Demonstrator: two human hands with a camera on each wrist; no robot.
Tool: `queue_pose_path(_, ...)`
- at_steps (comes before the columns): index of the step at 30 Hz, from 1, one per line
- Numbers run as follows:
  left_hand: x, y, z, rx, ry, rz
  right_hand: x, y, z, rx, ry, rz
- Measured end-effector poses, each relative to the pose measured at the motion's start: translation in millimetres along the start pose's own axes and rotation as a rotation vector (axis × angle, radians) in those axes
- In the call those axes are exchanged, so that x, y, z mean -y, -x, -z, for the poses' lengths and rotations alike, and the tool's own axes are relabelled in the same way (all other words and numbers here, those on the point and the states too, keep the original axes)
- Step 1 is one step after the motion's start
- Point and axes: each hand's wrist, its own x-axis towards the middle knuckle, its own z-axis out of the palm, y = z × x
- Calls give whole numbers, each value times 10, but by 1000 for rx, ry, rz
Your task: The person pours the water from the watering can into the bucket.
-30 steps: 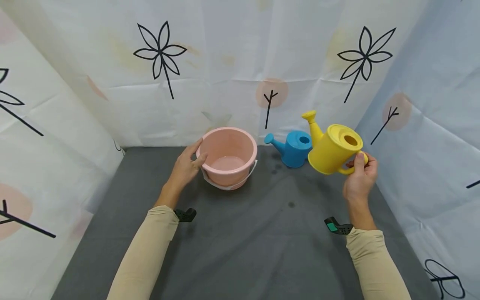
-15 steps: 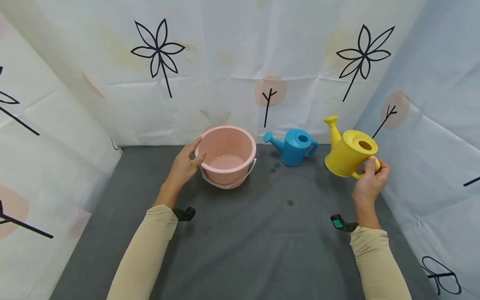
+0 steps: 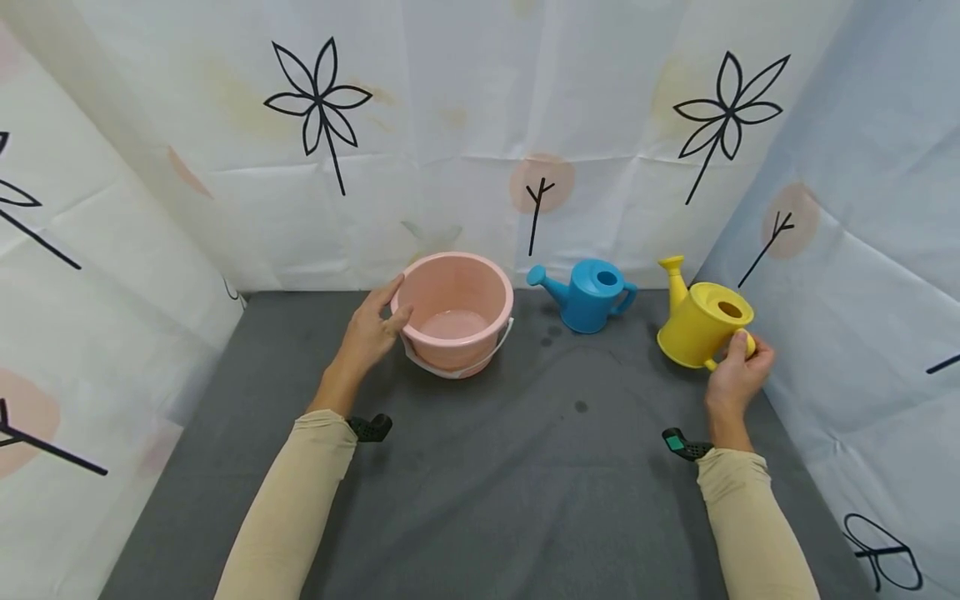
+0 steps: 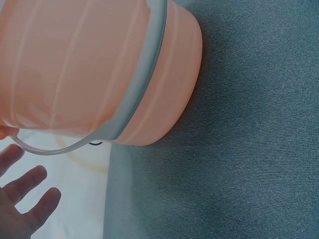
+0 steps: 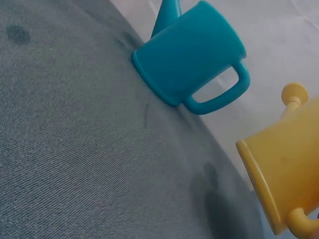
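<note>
A pink bucket (image 3: 453,312) with a white handle stands at the back of the grey table. My left hand (image 3: 367,333) rests against its left rim, thumb and index finger at the edge. Several fingers (image 4: 35,189) stretch out straight beside the bucket in the left wrist view, apart from its wall. Far right, my right hand (image 3: 738,377) grips the handle of a yellow watering can (image 3: 701,325). In the right wrist view the yellow can's base hangs slightly tilted just over the table, a shadow below it; my right fingers are mostly out of that frame.
A blue watering can (image 3: 590,298) stands upright between the bucket and the yellow can, spout to the left. White printed curtains (image 3: 450,125) enclose the grey table (image 3: 487,500) at the back and both sides. A dark spot marks the cloth near the middle.
My right hand has carried the yellow watering can rightward, away from the blue one, then lowered it toward the table. My left hand and the bucket have stayed in place.
</note>
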Motion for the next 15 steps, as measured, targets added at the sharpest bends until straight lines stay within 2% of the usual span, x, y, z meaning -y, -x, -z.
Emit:
queue_pose_path(6,-5,5,3,4,4,1,-138,-34,0,-16,19,-70)
queue_pose_path(15,-10,9,12,-4,13,5,-249,-24,5,15,40,-110)
